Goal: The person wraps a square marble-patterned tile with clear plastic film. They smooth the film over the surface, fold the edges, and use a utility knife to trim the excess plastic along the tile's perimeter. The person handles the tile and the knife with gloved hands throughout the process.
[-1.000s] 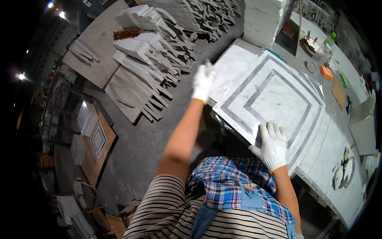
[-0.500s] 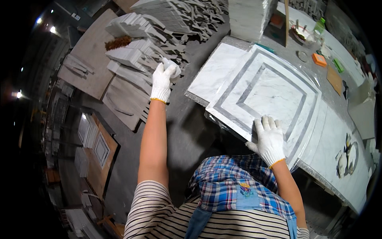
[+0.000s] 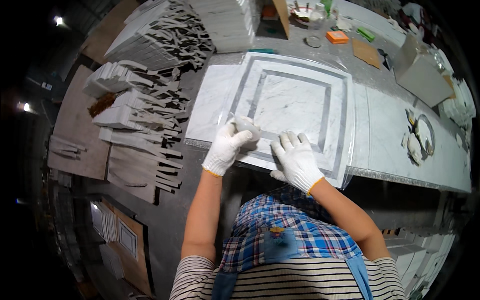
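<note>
Two gloved hands: left hand (image 3: 226,148) fingers grip a white piece (image 3: 247,127); right hand (image 3: 296,159) fingers spread.

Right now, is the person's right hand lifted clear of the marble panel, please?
No, the right hand lies flat, fingers spread, on the square marble panel, while the left hand holds a small white piece.

Small white stone piece (image 3: 246,127), held over near-left corner of flat grey-banded marble panel (image 3: 295,105)
</note>
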Tool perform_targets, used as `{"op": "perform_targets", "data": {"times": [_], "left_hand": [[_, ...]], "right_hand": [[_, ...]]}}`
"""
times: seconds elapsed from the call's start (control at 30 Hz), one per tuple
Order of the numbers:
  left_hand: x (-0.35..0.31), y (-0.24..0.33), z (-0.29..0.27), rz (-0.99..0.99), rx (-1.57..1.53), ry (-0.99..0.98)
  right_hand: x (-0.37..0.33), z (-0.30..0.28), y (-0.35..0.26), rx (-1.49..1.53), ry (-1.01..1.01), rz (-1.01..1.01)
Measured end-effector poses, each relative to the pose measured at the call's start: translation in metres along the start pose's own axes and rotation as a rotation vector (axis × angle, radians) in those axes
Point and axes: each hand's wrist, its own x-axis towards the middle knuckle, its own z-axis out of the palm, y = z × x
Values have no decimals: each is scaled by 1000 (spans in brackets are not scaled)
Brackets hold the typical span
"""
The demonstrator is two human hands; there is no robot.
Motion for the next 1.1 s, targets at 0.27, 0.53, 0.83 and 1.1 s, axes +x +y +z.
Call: {"op": "perform_targets", "data": {"times": [0.27,0.53,0.83,1.1], "left_hand": [[0,-15,38,-23,198,6],[-20,5,74,-20,666,-37],[-14,-44,104,78,718,-82],[-36,-34,99,386,1178,171]], "right_hand": [[-6,4,4,42,13,26],[-20,-14,5,589,449,314],[-51,-36,14,756,458,383],[-117,-56,123,1062,568,792]]}}
